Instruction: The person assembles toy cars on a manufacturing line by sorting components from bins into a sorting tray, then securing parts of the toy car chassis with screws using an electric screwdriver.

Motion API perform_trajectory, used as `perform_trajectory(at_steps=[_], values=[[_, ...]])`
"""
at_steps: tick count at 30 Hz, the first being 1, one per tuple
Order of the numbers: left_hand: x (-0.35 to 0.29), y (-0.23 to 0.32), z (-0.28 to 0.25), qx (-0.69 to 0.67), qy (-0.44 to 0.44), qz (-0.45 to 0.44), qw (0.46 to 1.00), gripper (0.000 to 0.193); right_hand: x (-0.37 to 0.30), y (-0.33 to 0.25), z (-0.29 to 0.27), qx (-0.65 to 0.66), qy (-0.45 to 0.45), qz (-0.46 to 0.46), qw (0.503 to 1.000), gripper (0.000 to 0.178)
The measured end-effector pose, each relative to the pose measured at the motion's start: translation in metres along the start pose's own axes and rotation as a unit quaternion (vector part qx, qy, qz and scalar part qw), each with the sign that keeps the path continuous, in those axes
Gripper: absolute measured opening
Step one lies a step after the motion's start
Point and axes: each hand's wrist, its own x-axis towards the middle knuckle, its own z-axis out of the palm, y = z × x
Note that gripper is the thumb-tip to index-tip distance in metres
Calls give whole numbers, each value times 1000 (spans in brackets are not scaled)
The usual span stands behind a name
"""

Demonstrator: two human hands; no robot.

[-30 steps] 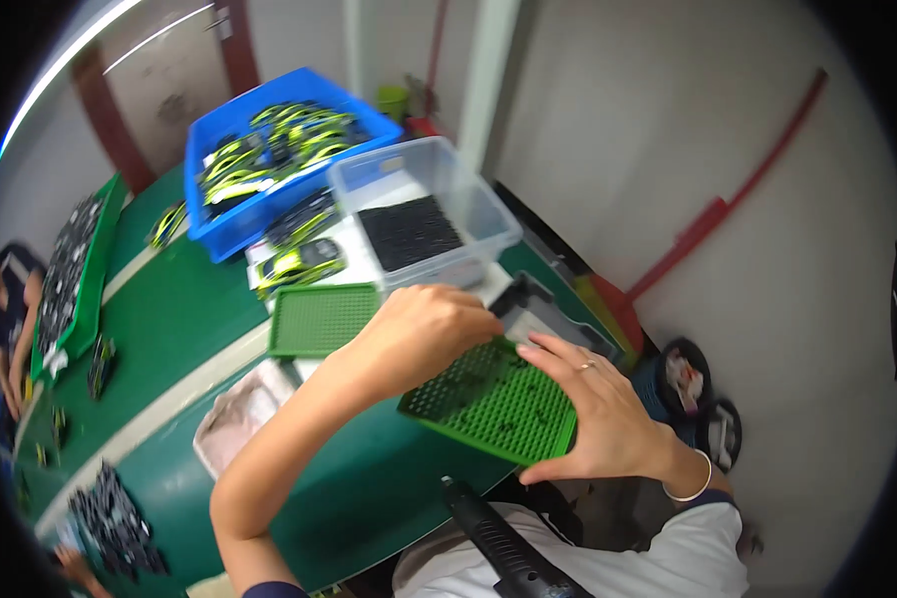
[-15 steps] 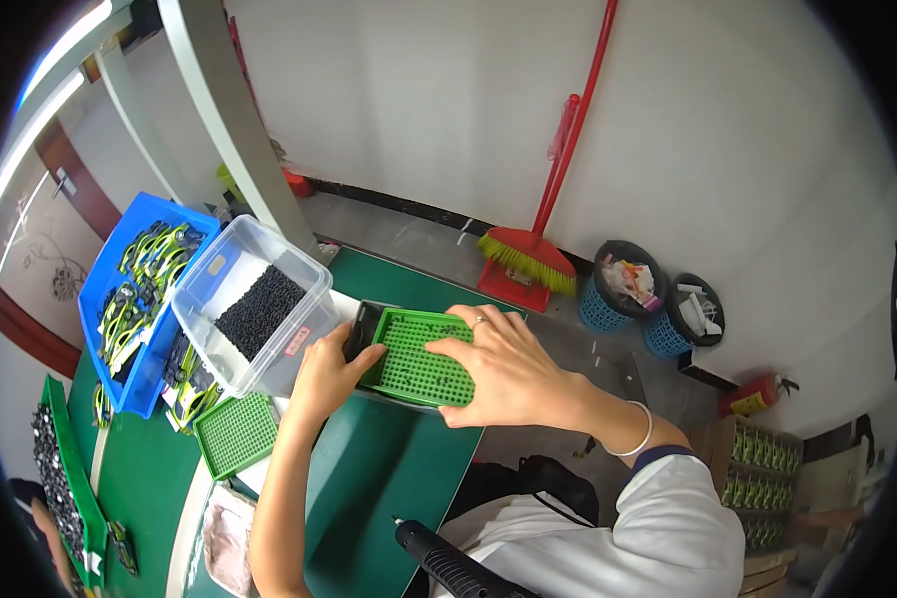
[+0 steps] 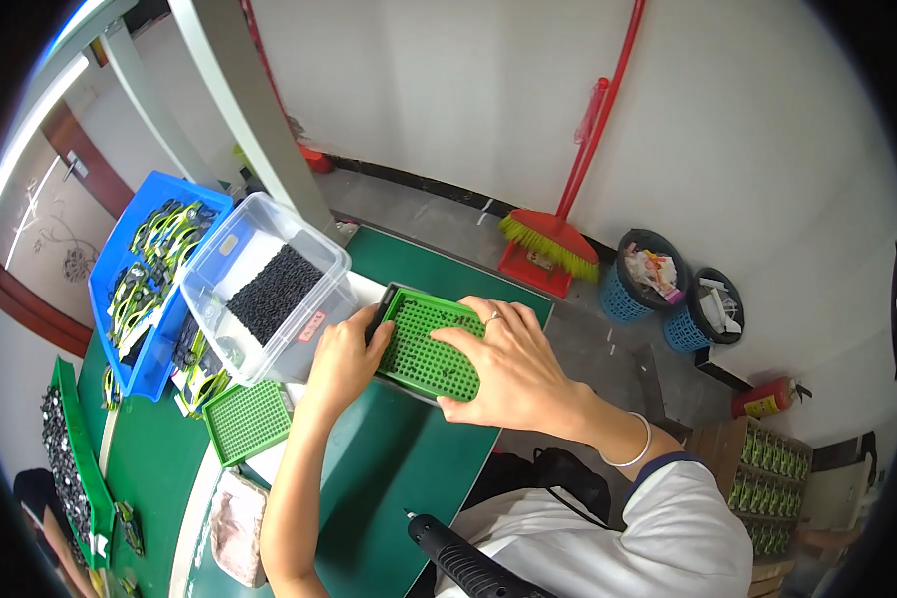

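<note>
A green tray (image 3: 424,354) with rows of small holes sits inside a black frame or box, held over the green table. Small black pieces lie on it, mostly along its upper and lower right parts. My left hand (image 3: 347,361) is closed on its left end, thumb over the rim. Around the right end is my right hand (image 3: 513,364), its thumb and fingers on opposite edges. The undersides of both hands are hidden. Just left of my left hand stands a clear plastic bin (image 3: 269,289) holding many black pellet-like pieces (image 3: 274,294).
A second green perforated tray (image 3: 249,424) lies near the bin. Beyond are a blue bin (image 3: 154,289) of black-and-yellow parts and a long green trough (image 3: 75,468). A black electric screwdriver (image 3: 458,553) is close to my body. A broom (image 3: 553,244) and two wastebaskets (image 3: 640,279) stand beyond the table.
The whole view has shifted and turned slightly. Both hands keep their hold on the green tray, which now slants a little more down to the right.
</note>
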Motion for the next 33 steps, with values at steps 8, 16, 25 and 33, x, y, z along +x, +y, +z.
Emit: perform_trajectory(at_steps=[8, 16, 25, 33], values=[[-8, -1, 7, 127, 109, 38, 985, 22, 0, -2, 32, -56, 27, -19, 998, 69], [13, -9, -91, 90, 247, 70, 962, 15, -23, 22, 47, 151, 241, -58, 957, 53], [58, -70, -90, 54, -313, -18, 948, 41, -74, 44, 78, 273, 266, 55, 923, 86], [59, -69, -97, 34, -434, -141, 889, 33, -74, 36, 85, 188, 255, 16, 948, 101]])
